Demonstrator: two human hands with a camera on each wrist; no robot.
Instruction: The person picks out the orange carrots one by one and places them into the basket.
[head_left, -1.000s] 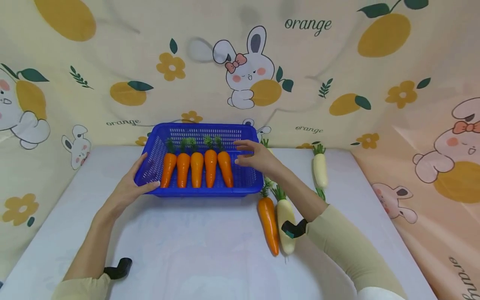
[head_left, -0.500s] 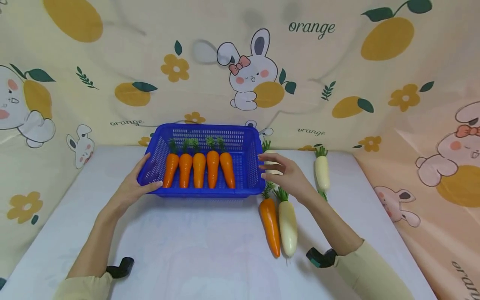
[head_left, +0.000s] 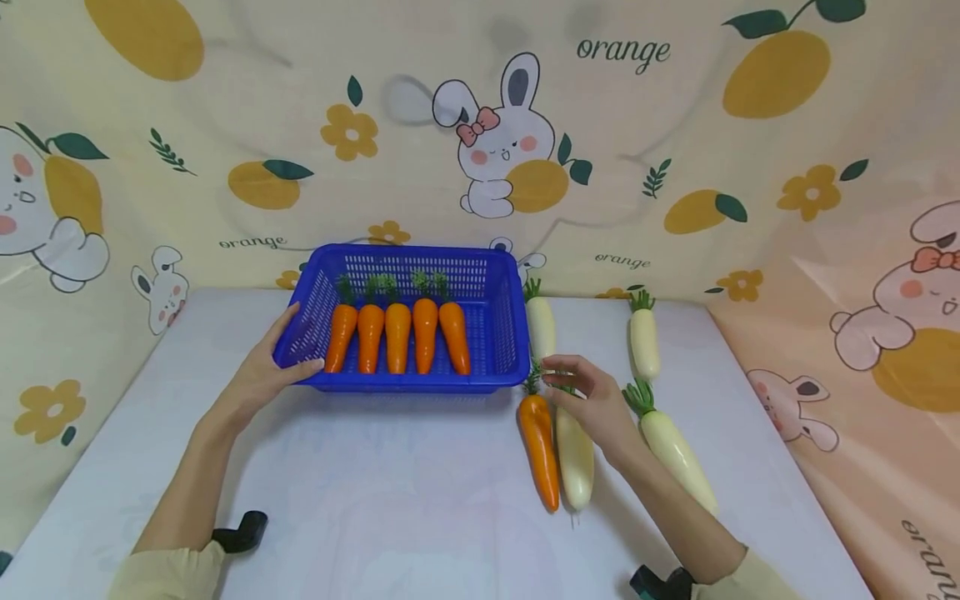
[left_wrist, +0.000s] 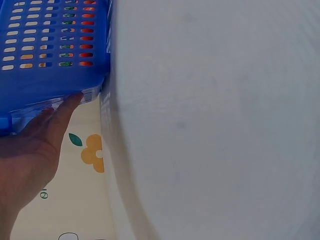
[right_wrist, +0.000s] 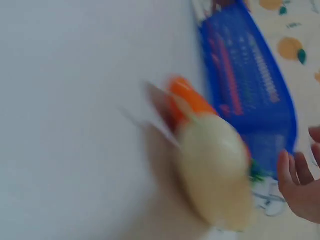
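A blue plastic basket (head_left: pixel 420 382) stands at the back of the table, with several carrots (head_left: pixel 397 337) laid in a row inside. My left hand (head_left: pixel 258 367) holds its left end, thumb at the front corner. In the left wrist view, that hand (left_wrist: pixel 37 150) lies against the basket's outer side (left_wrist: pixel 50 82). To the right of the basket, my right hand (head_left: pixel 592 404) hovers with loosely bent fingers over the leafy tops of a loose carrot (head_left: pixel 538 454) and a white radish (head_left: pixel 576 467). Nothing shows in its grasp. The right wrist view is blurred.
Another white radish (head_left: pixel 541 325) lies close to the basket's right side. Two more, a far radish (head_left: pixel 643 343) and a nearer radish (head_left: pixel 678 458), lie toward the table's right edge. A printed cloth (head_left: pixel 510 167) hangs behind the table (head_left: pixel 390 492).
My right hand has left the space above the basket, moving right and then toward me, over the loose carrot and radish tops. My left hand stays at the basket.
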